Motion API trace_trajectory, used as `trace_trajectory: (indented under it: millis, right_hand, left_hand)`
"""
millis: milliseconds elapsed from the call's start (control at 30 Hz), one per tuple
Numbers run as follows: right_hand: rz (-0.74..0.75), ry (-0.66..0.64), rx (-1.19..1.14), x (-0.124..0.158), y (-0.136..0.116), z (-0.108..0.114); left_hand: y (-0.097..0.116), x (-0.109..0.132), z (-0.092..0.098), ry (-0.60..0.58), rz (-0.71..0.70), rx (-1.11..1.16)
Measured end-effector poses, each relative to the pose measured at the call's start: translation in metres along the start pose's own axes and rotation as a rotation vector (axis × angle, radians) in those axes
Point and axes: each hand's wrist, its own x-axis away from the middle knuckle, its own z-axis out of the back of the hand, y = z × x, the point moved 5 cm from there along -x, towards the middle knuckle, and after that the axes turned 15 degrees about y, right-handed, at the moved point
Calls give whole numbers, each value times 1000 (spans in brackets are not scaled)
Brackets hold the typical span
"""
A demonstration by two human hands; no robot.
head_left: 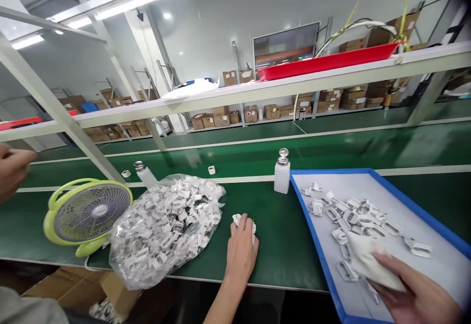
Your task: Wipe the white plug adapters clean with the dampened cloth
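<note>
With the bag (128, 276) of plugs as the landmark, a co-worker's hand (13, 173) shows at the far left, well apart from it, while a green fan (98, 210) stands just left of the bag. A tilted bottle (147, 177) sits behind the bag's left part, and one loose plug (211, 170) lies behind its right part. Right of the bag, the left hand (242, 248) is palm-down with its fingers curled over white plugs on the table (283, 245); their tips hide the contact, so I cannot tell whether they grip or merely cover them. These are best taken by the sides, probably one at a time, so that none slips from under the fingers. Farther right of the bag, past an upright bottle (282, 178), is a blue-rimmed tray (417, 210) with a loose heap of plugs, some showing prongs. Over the heap, the right hand (414, 285) is clasped on a bunched white cloth (370, 258), thumb on top. A firm pinch with the loose folds tucked in would suit it, since a trailing edge could snag a prong or drag the heap about.
</note>
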Motion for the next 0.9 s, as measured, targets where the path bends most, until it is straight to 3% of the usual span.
trace_trajectory:
  millis: [67,200,300,400,467,567,733,900]
  right_hand:
    - [9,-36,108,-15,-19,-32]
    - [246,-74,304,-63,-66,-114]
    - [531,-26,457,-99,-90,-173]
    - [834,-142,665,-112,-97,-224]
    - [984,-269,810,-111,-91,-248]
    - [1116,-380,990,-107,-79,-263]
    - [1177,-400,1146,-110,-74,-263]
    - [1085,-399,1098,-113,-79,-255]
  left_hand:
    - [-3,0,3,10,2,3]
    - [-4,3,3,17,-43,-146]
    - [-6,5,-1,55,-67,-282]
    - [-9,8,-6,115,-61,-313]
    - [-8,8,-6,167,-60,-297]
    - [-7,9,0,248,-32,-201]
    - [-14,14,25,386,52,175]
    - [-26,24,27,237,-19,331]
